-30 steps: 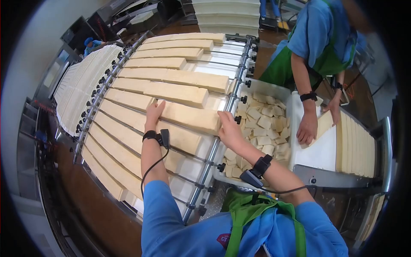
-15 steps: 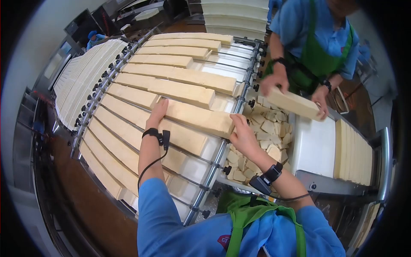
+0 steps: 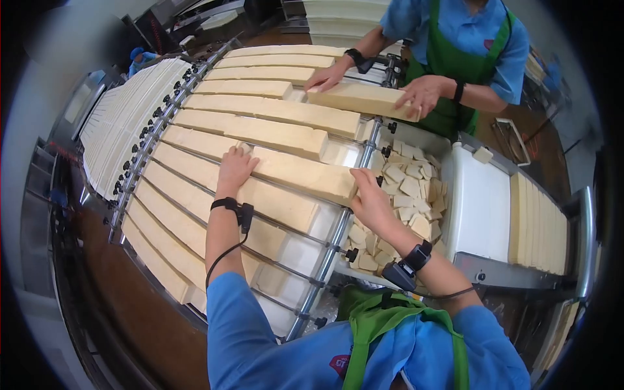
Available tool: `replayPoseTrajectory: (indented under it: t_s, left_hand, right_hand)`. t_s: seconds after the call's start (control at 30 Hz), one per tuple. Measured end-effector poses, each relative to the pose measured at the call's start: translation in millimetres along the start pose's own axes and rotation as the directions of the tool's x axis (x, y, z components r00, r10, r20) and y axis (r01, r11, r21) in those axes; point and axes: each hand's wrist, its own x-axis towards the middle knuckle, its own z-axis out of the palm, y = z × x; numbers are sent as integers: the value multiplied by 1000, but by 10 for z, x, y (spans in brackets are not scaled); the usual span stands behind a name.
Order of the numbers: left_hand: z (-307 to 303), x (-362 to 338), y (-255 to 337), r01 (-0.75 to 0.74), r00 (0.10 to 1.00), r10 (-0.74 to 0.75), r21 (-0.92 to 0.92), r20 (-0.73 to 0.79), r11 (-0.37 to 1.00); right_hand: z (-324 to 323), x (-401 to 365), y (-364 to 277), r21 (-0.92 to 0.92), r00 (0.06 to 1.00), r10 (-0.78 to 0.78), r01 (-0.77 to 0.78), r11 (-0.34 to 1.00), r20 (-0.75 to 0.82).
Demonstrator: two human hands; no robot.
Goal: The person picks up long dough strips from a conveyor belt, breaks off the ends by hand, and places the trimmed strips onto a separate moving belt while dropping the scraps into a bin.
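A long pale block [image 3: 302, 174] lies across the middle of the conveyor, with both of my hands at its ends. My left hand [image 3: 236, 170] has its fingers curled at the block's left end, where another block in the same lane meets it. At the right end, my right hand [image 3: 372, 198] presses its fingers against the end face, near the metal rail [image 3: 338, 227]. Thin rods separate the rows of similar pale blocks [image 3: 260, 130] on either side.
Across the conveyor a co-worker [image 3: 455, 58] holds another block [image 3: 364, 99] in two hands. A bin of flat offcuts [image 3: 413, 188] stands right of the rail. Beyond it, a white surface [image 3: 481, 201] bears upright slabs [image 3: 536, 224] at its far right.
The co-worker's hands and block have moved left, from above the bin to over the conveyor's far rows. My left hand has shifted slightly left; my right hand stays at the block's end.
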Motion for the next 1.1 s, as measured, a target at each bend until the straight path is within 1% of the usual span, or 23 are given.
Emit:
replayPoseTrajectory:
  t_s: [0.07,0.17,0.27,0.3,0.37,0.4,0.43,0.47,0.5,0.53,0.57,0.6,0.63,0.67,0.7,0.73,0.77,0.8,0.87,0.97,1.03,1.07,1.1]
  left_hand:
    - [117,-75,-128,70,985,-60,55,-163,996]
    - [193,-123,-203,148,945,-151,-32,-288,988]
    - [487,-25,-279,107,771,-306,-359,-559,927]
    - [593,48,-293,166,708,-511,-589,-487,791]
    - [830,282,-248,197,557,-807,-913,-196,357]
    - [985,318,-325,150,622,-768,-940,-151,305]
    - [1164,265,-496,128,736,-563,-739,-376,662]
    - [1354,232,-671,80,771,-258,-314,-582,946]
    - [1542,213,-839,32,714,41,90,-699,995]
    - [917,23,-423,50,818,-169,-225,-549,973]
    - [1243,133,-654,90,873,-223,-305,-434,948]
    - [886,33,-558,25,910,-186,-397,-372,917]
    - [485,-82,-296,97,913,-255,-440,-317,893]
    - [456,11,-287,145,923,-371,-794,-107,590]
    - [422,98,-276,119,874,-470,-992,123,-38]
    - [389,176,-269,40,777,-535,-874,332,-484]
    - [273,193,-106,97,794,-545,-940,271,-326]
    - [-89,155,383,242,605,-782,-970,151,1]
    - [18,480,362,246,636,-772,-945,-9,214]
    - [-202,657,1243,-69,706,-544,-808,-453,585]
    - [-522,521,2251,-218,820,-332,-792,-465,571]
    - [-692,402,2823,-288,883,-222,-851,-414,440]
    - [-412,645,2986,-335,926,-8,-830,-378,446]
  right_hand:
    - [79,34,22,9,999,25,-26,1000,25]
    - [360,129,158,34,999,-42,43,999,-17]
    - [616,247,291,64,995,-86,88,994,-41]
    - [672,252,355,84,998,-65,65,994,-5]
    - [690,245,495,111,998,-17,11,994,58]
    - [655,241,507,146,999,-35,30,989,32]
    - [595,228,508,171,999,-40,40,984,-2]
    - [499,158,542,182,998,-20,29,983,-51]
    - [411,67,570,187,993,-32,53,981,-113]
    - [302,21,608,178,982,-46,80,981,-183]
    - [153,-58,639,195,979,-12,52,979,-202]
    - [-42,-179,695,218,975,17,33,975,-221]
    - [-274,-340,775,219,969,117,-69,973,-217]
    - [-484,-487,833,231,955,208,-158,960,-210]
    - [-662,-628,902,250,936,290,-238,939,-200]
    - [-855,-817,1094,144,921,288,-258,955,-263]
    - [-1060,-1071,1343,36,907,278,-281,959,-315]
    - [-1243,-1315,1561,41,845,368,-383,923,-387]
    - [-1664,-1863,1908,35,706,470,-536,844,-530]
    - [-2156,-2663,2298,-3,438,544,-780,625,-716]
    - [-2329,-3076,2600,0,376,503,-801,599,-778]
    - [-2402,-3193,2714,19,350,489,-798,603,-799]
    - [-2468,-3249,2804,38,339,508,-803,595,-792]
